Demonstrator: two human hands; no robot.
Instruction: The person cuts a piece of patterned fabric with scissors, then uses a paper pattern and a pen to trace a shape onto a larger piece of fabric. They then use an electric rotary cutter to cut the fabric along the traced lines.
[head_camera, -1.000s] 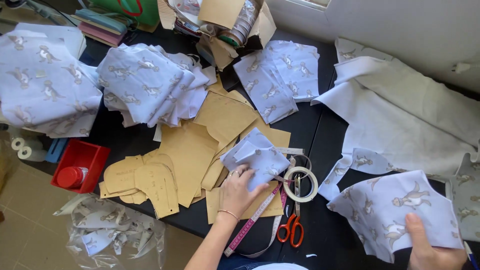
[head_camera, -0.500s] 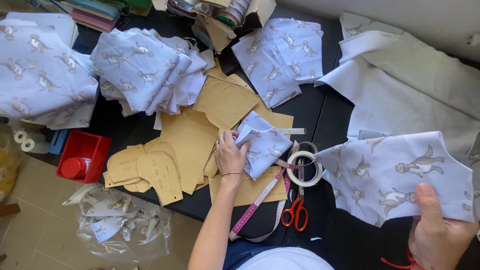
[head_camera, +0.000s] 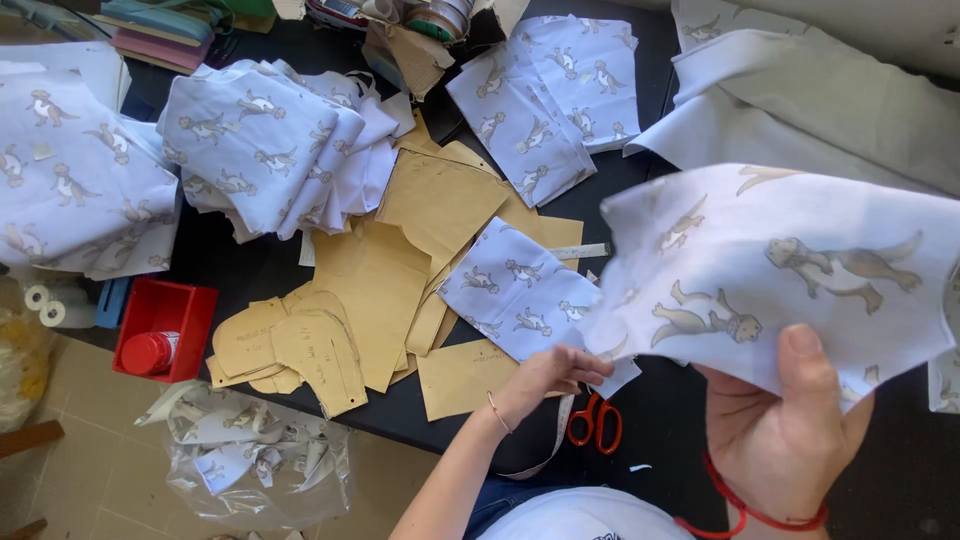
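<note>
My right hand (head_camera: 790, 425) holds up a cut piece of light-blue fabric printed with small animals (head_camera: 780, 265), close to the camera at the right. My left hand (head_camera: 548, 375) rests on the near edge of another printed fabric piece (head_camera: 515, 290) that lies on brown paper patterns (head_camera: 385, 285) on the black table (head_camera: 250, 265). Orange-handled scissors (head_camera: 597, 422) and a measuring tape (head_camera: 560, 435) lie just right of my left hand, partly hidden by the held fabric.
Stacks of the same printed fabric (head_camera: 265, 145) sit at the far left and centre, more pieces (head_camera: 545, 95) at the back. Plain pale cloth (head_camera: 830, 110) covers the right. A red tray with a spool (head_camera: 160, 335) sits at the left edge, a plastic bag of scraps (head_camera: 250, 455) on the floor.
My right hand has lifted its fabric piece up and left, closer to the camera, covering the tape roll. My left hand slid toward me along the flat piece.
</note>
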